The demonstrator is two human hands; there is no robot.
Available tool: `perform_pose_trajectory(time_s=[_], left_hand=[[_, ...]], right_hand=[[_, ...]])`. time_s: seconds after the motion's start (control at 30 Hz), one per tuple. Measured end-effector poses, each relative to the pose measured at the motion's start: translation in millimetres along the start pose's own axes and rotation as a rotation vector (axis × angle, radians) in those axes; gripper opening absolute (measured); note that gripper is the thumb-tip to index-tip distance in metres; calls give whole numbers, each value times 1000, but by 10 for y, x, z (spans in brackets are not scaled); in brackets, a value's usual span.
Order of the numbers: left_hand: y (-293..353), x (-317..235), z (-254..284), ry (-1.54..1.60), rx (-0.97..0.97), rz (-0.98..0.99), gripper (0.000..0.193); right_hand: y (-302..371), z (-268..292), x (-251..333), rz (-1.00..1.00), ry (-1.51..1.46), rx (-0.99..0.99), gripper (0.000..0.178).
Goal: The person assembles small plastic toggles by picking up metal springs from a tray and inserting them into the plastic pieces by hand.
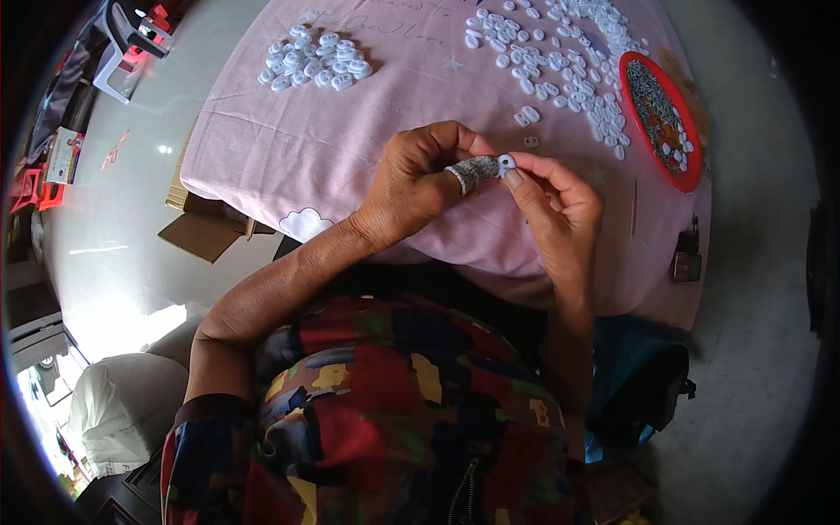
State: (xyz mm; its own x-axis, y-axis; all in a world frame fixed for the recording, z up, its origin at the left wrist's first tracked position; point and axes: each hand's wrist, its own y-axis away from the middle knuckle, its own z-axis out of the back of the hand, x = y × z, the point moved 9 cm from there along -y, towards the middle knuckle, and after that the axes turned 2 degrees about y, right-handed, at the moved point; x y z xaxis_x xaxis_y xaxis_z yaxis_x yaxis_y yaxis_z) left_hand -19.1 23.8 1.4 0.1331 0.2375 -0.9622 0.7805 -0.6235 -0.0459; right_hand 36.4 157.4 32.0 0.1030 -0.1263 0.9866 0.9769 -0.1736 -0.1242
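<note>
Over the table's near side, my left hand (413,179) and my right hand (562,210) meet fingertip to fingertip. Between them they pinch a small white oval plastic piece (506,163) with a dark spot or hole in it. A grey knitted finger sleeve (475,172) covers my left thumb. Just beyond the fingers, a small pale piece with two holes (531,142) and a white oval piece (528,115) lie on the pink cloth (420,96). Whether a screw sits in the held piece is too small to tell.
A pile of white pieces (315,59) lies at far left, with a larger spread (560,66) at far right. The red plate (693,166) holds many small grey screws (652,96) and several white pieces. A thin stick (634,210) and a dark small object (687,255) lie at right.
</note>
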Motion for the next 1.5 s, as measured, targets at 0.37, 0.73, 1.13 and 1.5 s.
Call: perform_pose_trajectory(time_s=[0.37, 0.73, 1.13, 1.5], left_hand=[[-10, 10, -23, 152, 43, 39, 21], [-8, 32, -58, 323, -17, 180, 19], [-5, 35, -82, 295, -8, 211, 19], [11, -14, -124, 207, 4, 254, 21]], right_hand=[[10, -23, 14, 12, 36, -46, 21], [52, -12, 196, 159, 297, -105, 22], [145, -63, 493, 371, 640, -215, 37], [179, -53, 496, 388, 654, -219, 34]])
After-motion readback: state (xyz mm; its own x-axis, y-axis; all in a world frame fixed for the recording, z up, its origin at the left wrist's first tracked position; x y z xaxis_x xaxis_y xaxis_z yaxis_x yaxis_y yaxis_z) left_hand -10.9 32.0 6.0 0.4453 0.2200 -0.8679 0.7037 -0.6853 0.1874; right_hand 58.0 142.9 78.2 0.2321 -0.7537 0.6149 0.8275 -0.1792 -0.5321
